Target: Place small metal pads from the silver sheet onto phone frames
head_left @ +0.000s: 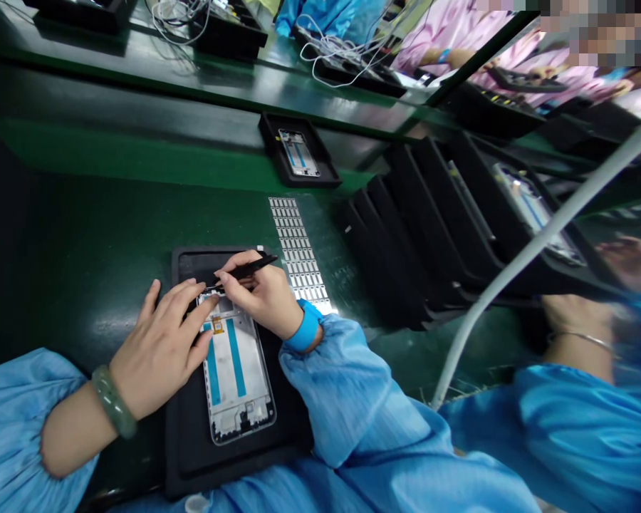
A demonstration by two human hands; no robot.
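A phone frame (251,388) with blue strips and a small orange flex piece lies in a black foam tray (184,456) before me. My left hand (157,349) rests over the frame's upper left side, fingers stretched out and the fingertips touching its top edge. Pinched in my right hand (264,296) are black tweezers (253,266), their tips down at the top end of the frame. My fingers partly hide that end. To the right of the tray, a sheet of small silver pieces (299,246) lies on the green table.
Farther back, another black tray (328,171) holds a second phone frame (300,153). Several black trays (406,235) stand leaning at the right, near a grey tube (491,285). A co-worker's hand (580,324) is beside them. White cables (342,53) lie on the far shelf.
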